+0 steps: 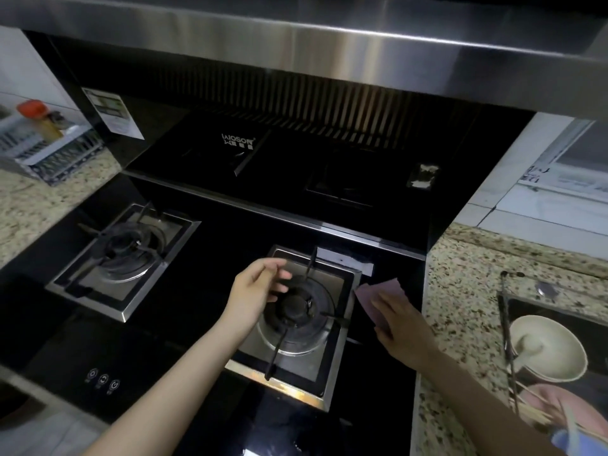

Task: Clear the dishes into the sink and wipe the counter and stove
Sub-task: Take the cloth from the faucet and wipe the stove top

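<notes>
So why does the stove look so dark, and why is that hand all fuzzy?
Head view: the black glass stove soaks up light, while the steel hood shows a bright glare band; the left hand has motion-smeared fingers; the right hand on the purple cloth looks sharper; the wide lens bends the edges.

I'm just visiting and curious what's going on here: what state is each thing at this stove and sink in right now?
Left hand: empty, fingers loosely curled above the right burner.
Right hand: flat, pressing the cloth.
Cloth: spread on the glass stove top.
Right burner: unlit, grate in place.
Left burner: unlit.
Bowl: upright in the sink.
Chopsticks: lying in the sink.
</notes>
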